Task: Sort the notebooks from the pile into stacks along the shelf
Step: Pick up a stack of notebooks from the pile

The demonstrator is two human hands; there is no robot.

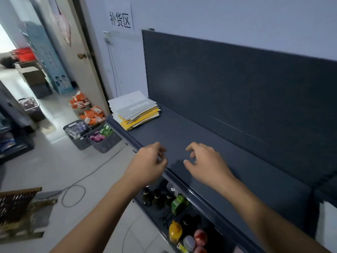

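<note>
On the far left end of the shelf [209, 143] we've got the pile of notebooks [134, 110], lying flat and fanned out untidily, its corners poking over the shelf's left edge. Pale grey and white covers sit on top, one with printed lettering, and bright yellow covers show underneath. It's thin stuff, all loosely slipped across itself, so we can't count the single books.

We see a dark blue-grey shelf, long and flat, with a back panel [237, 79] of the same colour rising behind it against a pale wall. We spot a white paper sign [120, 19] with three black characters up on that wall. Off to the left a door [73, 42] stands open onto a light tiled floor, where a cable [82, 181] loops. Grey baskets [77, 134] of small goods and orange boxes [91, 114] sit on the floor by the shelf's end. Below our hands, a lower shelf carries dark bottles [156, 196], a green carton [177, 203] and a yellow bottle [175, 230].

Now the count: one pile, one sign, two grey baskets, two hands. We see the left hand [147, 165] hovering over the shelf's front edge and the right hand [206, 163] just beside it over the shelf top, both well apart from the pile, fingers loosely curled and holding nothing.
</note>
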